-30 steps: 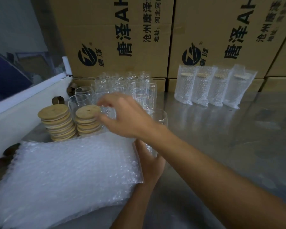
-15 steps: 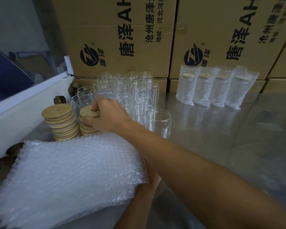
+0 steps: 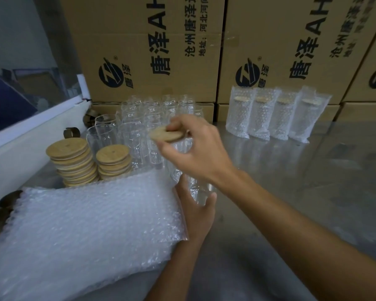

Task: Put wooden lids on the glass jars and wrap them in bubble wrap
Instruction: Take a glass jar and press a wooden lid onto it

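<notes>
Item in hand: one round, pale wooden lid [image 3: 166, 134], pinched at its rim between the thumb and fingertips of my right hand [image 3: 193, 153], just left of centre frame. Half a second ago this hand was down on the shorter stack of wooden lids [image 3: 113, 162] at left; now the lid is lifted off and carried rightward, clear of the stack — so the pick is done and capping comes next.

Item two: a clear glass jar [image 3: 195, 185], below the lid at centre, my left hand [image 3: 197, 210] wrapped around its lower part from beneath, fingers curled on the glass. The mouth is largely hidden behind my right hand; the lid hangs above it, not yet seated, as I judge it.

Stock, going outward:
- Taller stack of wooden lids [image 3: 71, 161], left of the shorter one.
- Cluster of uncapped clear glass jars [image 3: 148, 118], upper centre, behind my right hand.
- Thick pile of clear bubble-wrap bags [image 3: 85, 224], lower left, its edge touching my left wrist.
- Four finished jars in bubble wrap [image 3: 276, 115], upper right, standing in a row against the brown printed cardboard cartons [image 3: 182, 51] — tally of done work.
- Bare steel tabletop [image 3: 302, 181], right.

Next, by my reckoning: lower the lid square onto the rim, then bag the jar.
</notes>
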A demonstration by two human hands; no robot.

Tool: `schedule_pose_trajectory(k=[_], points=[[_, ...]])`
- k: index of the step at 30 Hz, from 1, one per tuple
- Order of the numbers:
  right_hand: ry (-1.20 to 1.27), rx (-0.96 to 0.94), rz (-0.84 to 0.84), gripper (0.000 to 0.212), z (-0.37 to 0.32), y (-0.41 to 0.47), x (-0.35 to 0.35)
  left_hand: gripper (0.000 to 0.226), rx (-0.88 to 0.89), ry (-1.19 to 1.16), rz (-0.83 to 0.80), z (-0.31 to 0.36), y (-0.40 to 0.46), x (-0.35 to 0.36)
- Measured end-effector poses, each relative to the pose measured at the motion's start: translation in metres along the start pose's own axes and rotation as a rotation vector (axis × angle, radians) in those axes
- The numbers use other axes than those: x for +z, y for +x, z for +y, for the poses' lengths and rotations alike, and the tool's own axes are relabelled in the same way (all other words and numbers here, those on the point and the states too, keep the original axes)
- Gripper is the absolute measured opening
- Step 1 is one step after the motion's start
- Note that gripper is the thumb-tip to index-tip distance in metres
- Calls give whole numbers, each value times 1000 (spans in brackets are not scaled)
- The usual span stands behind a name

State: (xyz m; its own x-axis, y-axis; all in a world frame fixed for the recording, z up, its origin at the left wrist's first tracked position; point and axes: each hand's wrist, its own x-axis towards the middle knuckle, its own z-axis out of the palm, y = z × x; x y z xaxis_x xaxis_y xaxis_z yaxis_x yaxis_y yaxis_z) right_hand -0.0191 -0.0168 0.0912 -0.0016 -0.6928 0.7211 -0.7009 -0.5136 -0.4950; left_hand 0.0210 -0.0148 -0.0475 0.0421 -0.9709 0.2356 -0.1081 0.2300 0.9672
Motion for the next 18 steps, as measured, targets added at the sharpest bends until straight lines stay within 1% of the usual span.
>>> schedule_pose_trajectory(k=[2, 5, 10, 18], points=[[-33, 45, 33, 26, 17, -7, -14, 88, -13, 19, -30, -2, -2, -1], [-68, 104, 44, 27, 40, -17, -29, 89, -30, 14, -19, 1, -4, -1], [-127, 138, -40, 27, 57, -33, -34, 87, -56, -6, -20, 5, -5, -1], [-98, 97, 30, 23, 62, -40, -25, 87, -42, 10, -19, 7, -6, -2]])
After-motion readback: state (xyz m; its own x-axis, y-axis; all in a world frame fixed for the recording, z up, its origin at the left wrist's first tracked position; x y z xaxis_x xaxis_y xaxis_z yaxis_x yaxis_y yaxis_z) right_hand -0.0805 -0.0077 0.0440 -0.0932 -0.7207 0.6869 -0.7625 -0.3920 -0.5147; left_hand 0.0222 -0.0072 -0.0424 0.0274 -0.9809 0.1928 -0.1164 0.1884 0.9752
